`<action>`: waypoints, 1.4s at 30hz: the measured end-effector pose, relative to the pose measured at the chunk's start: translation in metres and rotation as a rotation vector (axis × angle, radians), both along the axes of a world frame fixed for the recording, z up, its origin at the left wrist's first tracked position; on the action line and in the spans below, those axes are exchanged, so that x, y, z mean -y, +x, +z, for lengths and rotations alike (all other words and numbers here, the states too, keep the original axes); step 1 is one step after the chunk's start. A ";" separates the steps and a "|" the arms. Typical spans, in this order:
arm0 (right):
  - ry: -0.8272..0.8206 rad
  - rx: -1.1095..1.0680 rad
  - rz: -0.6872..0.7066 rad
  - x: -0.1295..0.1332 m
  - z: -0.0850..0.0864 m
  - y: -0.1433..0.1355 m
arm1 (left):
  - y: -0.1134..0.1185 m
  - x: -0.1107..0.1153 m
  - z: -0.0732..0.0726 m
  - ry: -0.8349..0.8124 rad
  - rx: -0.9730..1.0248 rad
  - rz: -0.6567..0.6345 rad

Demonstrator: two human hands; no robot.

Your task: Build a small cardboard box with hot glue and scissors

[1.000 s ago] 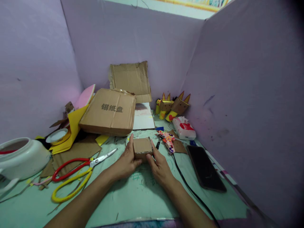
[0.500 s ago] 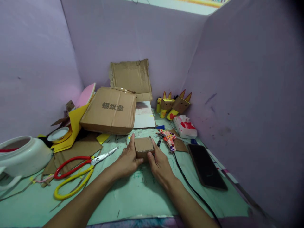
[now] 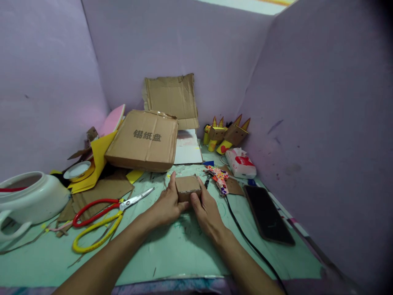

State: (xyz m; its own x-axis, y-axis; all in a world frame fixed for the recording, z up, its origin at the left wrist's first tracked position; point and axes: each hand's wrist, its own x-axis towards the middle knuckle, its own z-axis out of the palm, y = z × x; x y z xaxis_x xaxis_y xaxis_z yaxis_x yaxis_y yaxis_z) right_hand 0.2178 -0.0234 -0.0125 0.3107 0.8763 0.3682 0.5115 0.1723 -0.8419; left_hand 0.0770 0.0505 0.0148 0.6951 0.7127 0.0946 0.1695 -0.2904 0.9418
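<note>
A small brown cardboard box (image 3: 188, 185) is gripped between both hands, over the middle of the green table cover (image 3: 184, 258). My left hand (image 3: 168, 203) presses its left side, thumb near the lower front edge. On the other side, my right hand (image 3: 206, 207) holds it with the thumb against the front. Left of my hands lie scissors (image 3: 123, 206) with one red and one yellow handle, blades a little apart. To the right is a glue gun (image 3: 220, 179) wrapped in patterned covering, its black cord (image 3: 245, 236) running toward the front edge.
A large cardboard box (image 3: 143, 143) stands behind the hands, with a cardboard sheet (image 3: 172, 98) against the wall. At left is a white pot (image 3: 33, 200); at right, a phone (image 3: 268, 215) and tissue pack (image 3: 241, 162). Cardboard animal figures (image 3: 235, 134) stand at the back right.
The view has shifted slightly. Both hands keep hold of the small box, which is tilted a little so that more of its front shows. Nothing else has moved.
</note>
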 end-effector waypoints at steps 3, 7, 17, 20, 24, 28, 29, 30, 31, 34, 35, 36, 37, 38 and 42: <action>0.011 -0.247 0.114 -0.006 0.002 0.009 | -0.001 -0.012 0.004 -0.055 0.057 -0.006; -0.003 -0.451 0.269 -0.010 0.006 0.025 | -0.008 -0.027 0.005 -0.138 0.019 -0.057; 0.001 -0.480 0.323 -0.007 0.014 0.025 | -0.005 -0.028 0.005 -0.295 0.070 -0.094; -0.014 -0.504 0.280 -0.007 0.012 0.025 | -0.005 -0.030 0.005 -0.283 0.125 -0.057; -0.044 -0.478 0.202 -0.008 0.010 0.024 | -0.006 -0.031 0.006 -0.226 0.124 0.029; -0.057 -0.431 0.156 -0.008 0.009 0.021 | -0.010 -0.029 0.009 -0.169 0.098 -0.069; -0.065 -0.411 0.145 -0.008 0.008 0.020 | -0.011 -0.028 0.009 -0.143 0.067 -0.108; -0.075 -0.387 0.134 -0.007 0.008 0.020 | -0.012 -0.027 0.009 -0.102 0.027 -0.131; -0.087 -0.362 0.126 -0.006 0.007 0.019 | -0.013 -0.026 0.008 -0.052 -0.012 -0.137; -0.127 -0.302 0.115 -0.003 0.006 0.019 | -0.014 -0.023 0.004 0.081 -0.060 -0.121; -0.140 -0.291 0.117 -0.003 0.006 0.020 | -0.014 -0.023 0.003 0.097 -0.058 -0.128; -0.153 -0.285 0.121 -0.002 0.006 0.020 | -0.014 -0.023 0.001 0.104 -0.059 -0.139; -0.162 -0.281 0.129 -0.002 0.007 0.021 | -0.014 -0.023 0.000 0.112 -0.072 -0.147; -0.168 -0.278 0.141 -0.001 0.007 0.021 | -0.016 -0.024 0.000 0.123 -0.098 -0.146; -0.164 -0.247 0.178 -0.001 0.008 0.024 | -0.026 -0.028 0.007 0.166 -0.279 -0.083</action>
State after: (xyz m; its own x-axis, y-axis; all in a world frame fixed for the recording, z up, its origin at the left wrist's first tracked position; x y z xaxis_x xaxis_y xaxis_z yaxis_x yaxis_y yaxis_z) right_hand 0.2421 -0.0227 -0.0043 0.2099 0.9660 0.1508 0.2628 0.0928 -0.9604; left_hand 0.0510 0.0789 0.0220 0.7658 0.6430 0.0026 0.3836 -0.4600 0.8008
